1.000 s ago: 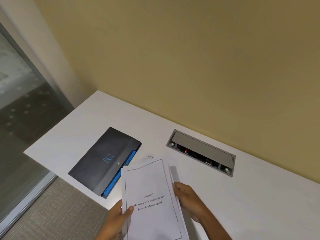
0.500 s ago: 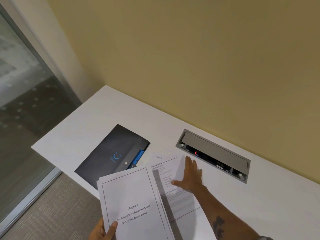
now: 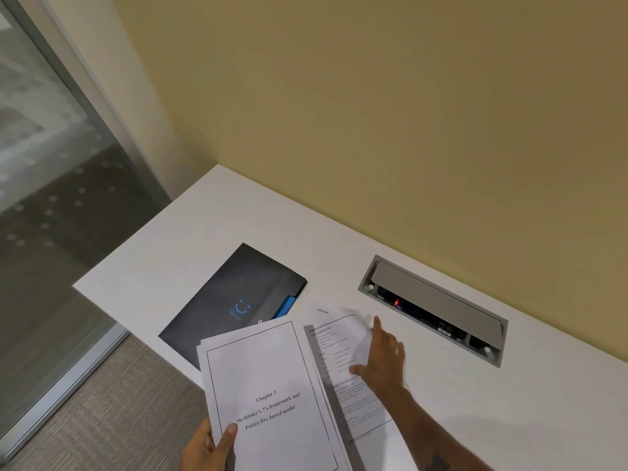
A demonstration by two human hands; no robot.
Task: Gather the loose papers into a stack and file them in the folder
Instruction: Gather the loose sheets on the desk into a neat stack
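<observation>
My left hand (image 3: 210, 448) grips a stack of white papers (image 3: 268, 396) by its lower left edge; the top sheet reads "Chapter 3". The stack hangs tilted over the desk's front edge and covers a corner of the dark folder (image 3: 234, 300), which lies closed on the white desk (image 3: 190, 239) with a blue tab showing at its right side. To the right, a loose printed sheet (image 3: 339, 355) lies flat on the desk. My right hand (image 3: 382, 355) rests on that sheet with fingers spread, its top corner curling up by my fingertips.
A grey cable box (image 3: 431, 307) with a half-raised lid is set into the desk behind the loose sheet. A yellow wall runs along the desk's back. A glass partition (image 3: 51, 185) and carpeted floor (image 3: 112, 413) lie to the left.
My right hand let go of the stack and reached out onto the loose sheet. My left hand moved the stack left and lower, now holding it alone.
</observation>
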